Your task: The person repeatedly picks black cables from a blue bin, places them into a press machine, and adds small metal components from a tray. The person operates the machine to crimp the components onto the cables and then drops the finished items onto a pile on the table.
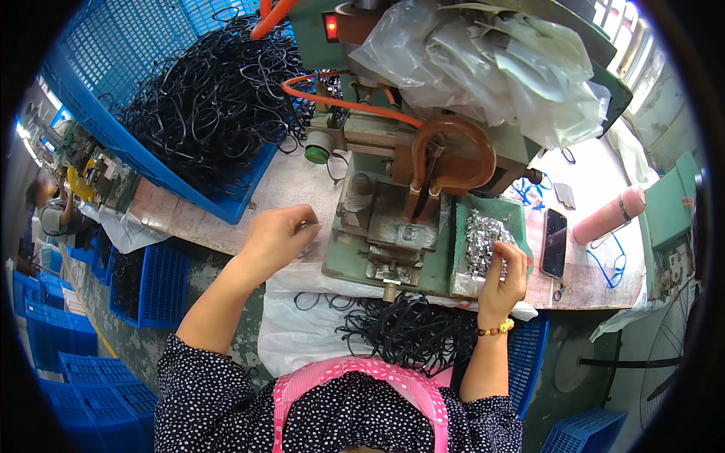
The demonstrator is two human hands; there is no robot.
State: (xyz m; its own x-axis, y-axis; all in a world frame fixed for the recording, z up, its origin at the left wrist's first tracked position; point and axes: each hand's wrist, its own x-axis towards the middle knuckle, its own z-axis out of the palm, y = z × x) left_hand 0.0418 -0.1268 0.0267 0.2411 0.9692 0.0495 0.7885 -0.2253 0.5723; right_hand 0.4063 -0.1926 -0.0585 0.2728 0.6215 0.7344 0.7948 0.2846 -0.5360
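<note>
OK quick rundown w/ counts: 2 bare hands, both the wearer's, 1 on each side of 1 green bench press [347, 253]. L hand [273, 235] was just left of the press, apart from it, fingers bent in & the gap to the thumb pretty narrow; can't tell if anything was in it. R hand [506, 281] was at the right edge of 1 green tray [495, 205], fingertips drawn close together over the silver metal bits [483, 240]; can't tell if it had 1 pinched or not. Those bits were heaped in the tray right beside the press, way too many to count tbh. Black bands were in 2 main piles: pile no. 1 [215, 98] filled the big blue crate [143, 162] up on the left, pile no. 2 [408, 332] sat on white sheeting [291, 340] btwn the press & the wearer, count n/a since they were all tangled. Press had 1 lit red light [331, 27], 1 green button [316, 155] on its left side, plus clear plastic bags [483, 72] bunched up top (overlapping, no exact no.). Right of the tray: 1 phone [555, 243] lying flat, then 1 pink bottle [609, 217]. Also 1 bracelet [495, 329] on the R wrist, & approx far left, 1 other person [54, 217], pretty small & blurry.
</note>
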